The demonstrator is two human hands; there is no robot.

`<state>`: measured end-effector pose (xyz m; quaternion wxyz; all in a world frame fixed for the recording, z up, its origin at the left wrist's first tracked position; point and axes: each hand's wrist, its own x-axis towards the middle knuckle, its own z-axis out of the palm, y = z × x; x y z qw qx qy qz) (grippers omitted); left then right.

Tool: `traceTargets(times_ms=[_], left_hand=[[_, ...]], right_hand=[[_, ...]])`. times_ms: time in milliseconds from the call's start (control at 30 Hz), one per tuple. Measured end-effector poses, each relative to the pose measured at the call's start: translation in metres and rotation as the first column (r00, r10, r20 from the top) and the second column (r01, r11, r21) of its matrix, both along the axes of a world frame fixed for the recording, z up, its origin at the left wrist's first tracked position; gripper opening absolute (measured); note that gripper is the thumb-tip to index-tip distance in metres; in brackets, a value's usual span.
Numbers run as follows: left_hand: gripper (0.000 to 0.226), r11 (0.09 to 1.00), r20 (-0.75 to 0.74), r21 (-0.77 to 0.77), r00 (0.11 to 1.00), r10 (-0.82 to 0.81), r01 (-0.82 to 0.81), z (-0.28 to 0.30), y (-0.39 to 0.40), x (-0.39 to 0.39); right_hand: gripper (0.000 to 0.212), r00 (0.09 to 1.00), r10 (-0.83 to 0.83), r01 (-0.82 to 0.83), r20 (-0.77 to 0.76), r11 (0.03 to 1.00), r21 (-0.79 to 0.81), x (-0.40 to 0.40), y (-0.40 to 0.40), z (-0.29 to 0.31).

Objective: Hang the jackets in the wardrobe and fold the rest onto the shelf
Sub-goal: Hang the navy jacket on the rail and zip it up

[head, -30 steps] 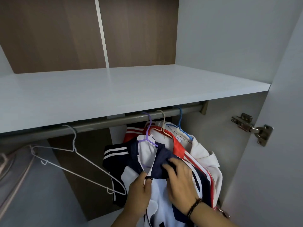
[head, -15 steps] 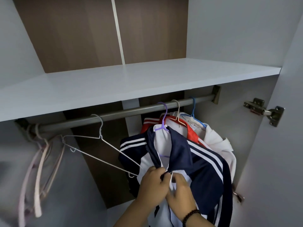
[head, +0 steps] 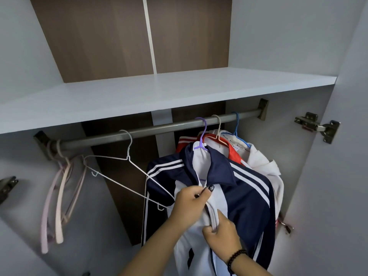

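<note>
The left hand (head: 189, 204) is pinching the zipper pull near the collar of the navy-and-white jacket (head: 245, 192). The right hand (head: 221, 234) is gripping the white front edge just below. The jacket is hanging on a purple hanger (head: 202, 140) from the wardrobe rail (head: 159, 130), in front of a red jacket (head: 235, 154) and a white jacket (head: 264, 162). A bare wire hanger (head: 127, 166) is hanging to the left, beneath the shelf (head: 159, 92).

Three jackets (head: 229, 176) hanging at 3 o'clock. One rail (head: 159, 129). One bare white wire hanger (head: 127, 166) at 9 o'clock. A bunch of pink hangers (head: 57, 202) further left, too tangled to count. One shelf (head: 159, 90) at 12 o'clock. Two hinges (head: 316, 126).
</note>
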<state>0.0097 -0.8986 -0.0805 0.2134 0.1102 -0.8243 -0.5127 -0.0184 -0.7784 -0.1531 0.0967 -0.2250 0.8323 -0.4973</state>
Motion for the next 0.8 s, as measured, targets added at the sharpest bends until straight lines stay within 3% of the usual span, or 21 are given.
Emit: traceTargets(times_ms=[100, 200, 333, 400, 467, 567, 633, 733, 800], left_hand=[[0.055, 0.994, 0.017, 0.107, 1.0, 0.015, -0.017, 0.008, -0.002, -0.002], [0.049, 0.981, 0.01, 0.193, 1.0, 0.01, -0.012, 0.012, 0.005, 0.007], [0.012, 0.935, 0.053, 0.354, 0.998, 0.015, -0.033, -0.004, 0.02, 0.034], [0.046, 0.909, 0.079, 0.412, 0.996, 0.026, -0.057, -0.029, 0.029, 0.053], [0.068, 0.889, 0.121, 0.442, 0.99, 0.079, -0.125, -0.06, 0.048, 0.076], [0.093, 0.907, 0.28, 0.378, 0.956, 0.081, -0.188, -0.099, 0.088, 0.105], [0.102, 0.952, 0.399, 0.274, 0.917, 0.018, -0.138, -0.114, 0.115, 0.112], [0.082, 0.981, 0.467, 0.09, 0.877, 0.111, -0.173, -0.12, 0.147, 0.115], [0.043, 0.942, 0.406, 0.11, 0.879, 0.249, -0.318, -0.112, 0.162, 0.115]], right_hand=[[0.023, 0.995, -0.018, 0.014, 0.1, 0.999, 0.042, 0.011, 0.014, -0.009], [0.036, 0.983, -0.029, 0.022, 0.183, 0.999, 0.042, 0.019, 0.028, -0.021], [0.016, 0.956, 0.015, -0.023, 0.292, 1.0, 0.021, 0.024, 0.043, -0.019], [0.011, 0.949, 0.037, -0.036, 0.313, 0.999, -0.007, 0.023, 0.052, -0.02], [0.027, 0.947, 0.067, -0.073, 0.315, 0.997, 0.007, 0.017, 0.061, -0.019], [0.013, 0.934, 0.153, -0.146, 0.322, 0.988, -0.045, 0.019, 0.067, 0.0], [0.014, 0.924, 0.205, -0.188, 0.322, 0.979, -0.082, 0.023, 0.069, 0.011], [0.016, 0.908, 0.266, -0.233, 0.322, 0.963, -0.138, 0.031, 0.073, 0.026], [0.011, 0.901, 0.289, -0.251, 0.324, 0.956, -0.155, 0.037, 0.078, 0.036]])
